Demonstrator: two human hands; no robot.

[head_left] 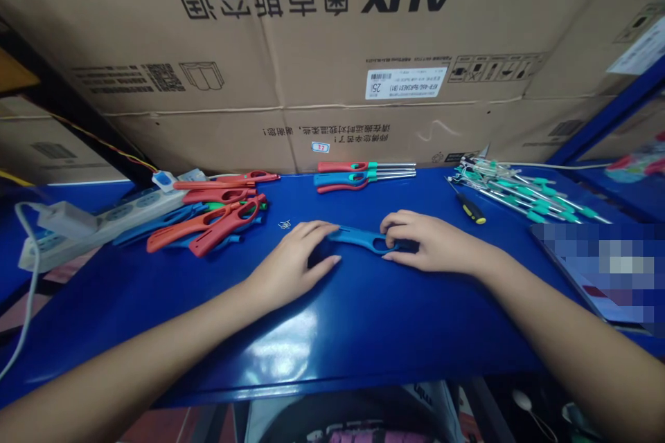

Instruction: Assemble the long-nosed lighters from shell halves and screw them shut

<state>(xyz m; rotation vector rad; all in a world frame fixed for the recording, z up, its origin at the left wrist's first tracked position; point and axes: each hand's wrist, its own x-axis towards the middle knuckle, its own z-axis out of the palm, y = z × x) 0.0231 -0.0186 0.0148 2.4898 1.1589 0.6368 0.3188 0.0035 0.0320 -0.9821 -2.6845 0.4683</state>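
Observation:
A blue lighter casing (358,238) with a trigger loop lies across the middle of the blue tabletop. My right hand (423,242) has its fingers and thumb closed around the loop end. At the other end, the fingertips of my left hand (296,259) touch the casing, with the thumb held apart below. Behind it are red and blue lighters with metal rods (364,176), lying side by side. A heap of red, orange and blue lighter casings (218,218) is to the left. Metal rods with green parts (524,190) are piled at the right.
A black and yellow screwdriver (470,209) lies beside the rods. A white power strip (111,221) with plugs runs along the left. A large cardboard box (322,69) stands at the back like a wall. At the right edge lies a flat, partly blurred device (597,277).

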